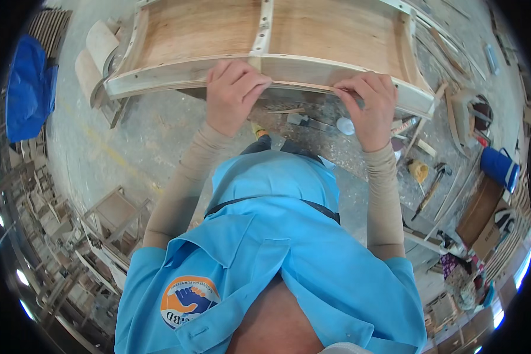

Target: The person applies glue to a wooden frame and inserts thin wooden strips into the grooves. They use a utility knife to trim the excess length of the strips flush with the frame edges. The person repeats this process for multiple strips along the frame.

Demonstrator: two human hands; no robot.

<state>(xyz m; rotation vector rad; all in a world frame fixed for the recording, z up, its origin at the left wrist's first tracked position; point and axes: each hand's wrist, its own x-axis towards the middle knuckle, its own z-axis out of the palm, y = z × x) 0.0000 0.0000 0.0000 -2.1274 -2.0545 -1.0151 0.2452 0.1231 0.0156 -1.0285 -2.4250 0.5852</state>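
Observation:
A pale wooden frame (pixel 189 72) with a plywood panel (pixel 206 29) and a drilled middle bar (pixel 262 29) lies across the top of the view. Along the lower edge of its near rail runs a thin wood strip (pixel 304 86). My left hand (pixel 233 94) is closed, thumb and fingers pinching at the strip's left part beside the middle bar. My right hand (pixel 369 106) pinches the strip farther right, its fingers resting over the rail. Whether the strip is fixed to the rail I cannot tell. The fingers cover its ends.
Below the rail, a white round lid (pixel 345 125) and wood scraps lie on the dusty floor. Toward the right are a yellow cup (pixel 418 171), a hammer-like tool (pixel 432 190) and a blue container (pixel 500 169). Curved wood pieces (pixel 94 71) and a blue tarp (pixel 29 88) are at left.

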